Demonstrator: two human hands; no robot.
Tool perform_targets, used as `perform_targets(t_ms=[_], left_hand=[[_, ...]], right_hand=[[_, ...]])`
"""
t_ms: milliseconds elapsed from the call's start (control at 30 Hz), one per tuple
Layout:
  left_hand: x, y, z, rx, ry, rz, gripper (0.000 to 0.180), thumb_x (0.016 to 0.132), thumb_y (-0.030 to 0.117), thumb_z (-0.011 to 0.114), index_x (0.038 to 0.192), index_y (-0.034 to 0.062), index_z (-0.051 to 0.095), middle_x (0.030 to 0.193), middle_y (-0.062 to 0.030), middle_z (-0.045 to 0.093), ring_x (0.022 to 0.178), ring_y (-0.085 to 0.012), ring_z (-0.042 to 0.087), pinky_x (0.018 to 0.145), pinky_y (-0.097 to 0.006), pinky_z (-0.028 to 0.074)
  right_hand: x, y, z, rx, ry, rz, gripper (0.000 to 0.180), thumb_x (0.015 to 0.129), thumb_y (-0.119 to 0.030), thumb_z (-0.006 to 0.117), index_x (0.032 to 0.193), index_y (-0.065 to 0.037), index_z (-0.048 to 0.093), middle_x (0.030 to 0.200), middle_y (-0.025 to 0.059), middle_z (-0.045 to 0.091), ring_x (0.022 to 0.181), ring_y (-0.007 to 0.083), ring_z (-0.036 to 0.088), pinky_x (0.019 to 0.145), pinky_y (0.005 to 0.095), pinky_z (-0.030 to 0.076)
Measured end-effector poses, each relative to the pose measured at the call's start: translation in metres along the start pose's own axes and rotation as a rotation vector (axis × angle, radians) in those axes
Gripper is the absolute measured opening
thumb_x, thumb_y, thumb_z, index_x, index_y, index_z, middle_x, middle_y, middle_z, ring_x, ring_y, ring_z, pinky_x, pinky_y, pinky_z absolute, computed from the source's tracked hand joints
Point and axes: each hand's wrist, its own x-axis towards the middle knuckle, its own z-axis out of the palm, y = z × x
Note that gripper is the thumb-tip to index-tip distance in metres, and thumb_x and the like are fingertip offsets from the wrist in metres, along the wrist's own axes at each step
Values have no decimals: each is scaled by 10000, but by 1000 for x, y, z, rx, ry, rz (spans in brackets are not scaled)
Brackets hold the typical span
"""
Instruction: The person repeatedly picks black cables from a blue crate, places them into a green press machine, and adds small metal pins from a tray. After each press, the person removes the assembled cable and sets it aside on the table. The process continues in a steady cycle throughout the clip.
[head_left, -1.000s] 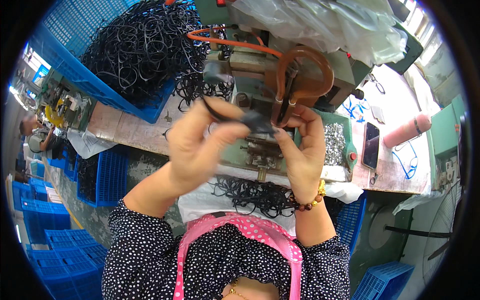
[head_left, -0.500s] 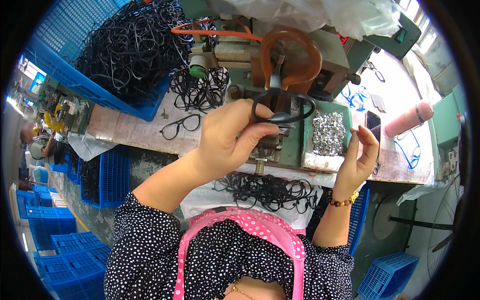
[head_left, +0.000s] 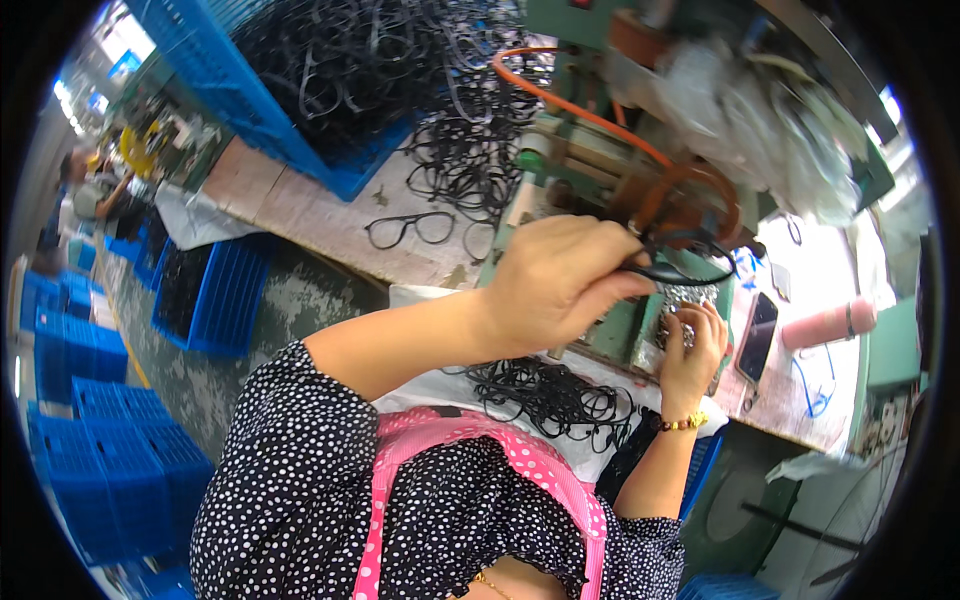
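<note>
Left hand [head_left: 570, 278] pinching black glasses frame [head_left: 682, 278] between thumb and fingers, holding it up before machine's brown loop [head_left: 727, 190]. Right hand [head_left: 692, 350] resting at green tray [head_left: 650, 328], bent fingers touching small silvery bits [head_left: 676, 320] (cannot tell whether pinching any). Second frame [head_left: 412, 221] lying on tabletop [head_left: 300, 215] near dark heap [head_left: 465, 145]; tangled black pile [head_left: 560, 395] lying across lap. Phone [head_left: 758, 338] and pink bottle [head_left: 828, 325] lying right of tray.

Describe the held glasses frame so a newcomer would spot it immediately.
At the green machine with the orange hose, the left hand pinches a black glasses frame. Unlike the frames heaped in the blue crate, it is held up alone.
</note>
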Motion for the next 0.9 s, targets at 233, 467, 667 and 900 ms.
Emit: perform_targets(t_ms=[233, 467, 667, 900], left_hand=[[-9, 13, -7, 70, 80, -31, 274, 805, 67, 740, 1062, 14, 664, 867, -104, 668, 734, -295, 649, 638, -358, 507], [-2, 75, -91, 287, -298, 514, 289, 785, 68, 716, 1068, 31, 678, 869, -83, 662, 760, -277, 647, 635, -349, 504], [1, 104, -111, 459, -517, 657, 250, 806, 53, 688, 1055, 36, 676, 886, -91, 662, 798, -277, 644, 669, -359, 509], [-1, 111, -112, 472, -539, 650, 210, 830, 36, 654, 1039, 43, 674, 907, -100, 662, 842, -278, 641, 709, -371, 514]], right_hand=[[-9, 8, 14, 197, 171, 136, 64, 908, -47, 663, 966, -21, 671, 961, 102, 683, 924, 270, 620, 871, 374, 458], [-21, 15, 26, 448, 305, 260, 87, 988, -67, 613, 1042, -6, 643, 914, 72, 665, 808, 140, 629, 718, 271, 514], [-22, 16, 23, 403, 325, 285, 100, 950, -21, 643, 1043, 0, 673, 949, 68, 678, 821, 145, 608, 736, 273, 502], [-17, 4, 14, 219, 303, 162, 135, 902, 11, 668, 1029, -17, 703, 965, 95, 702, 849, 214, 660, 842, 327, 516]])
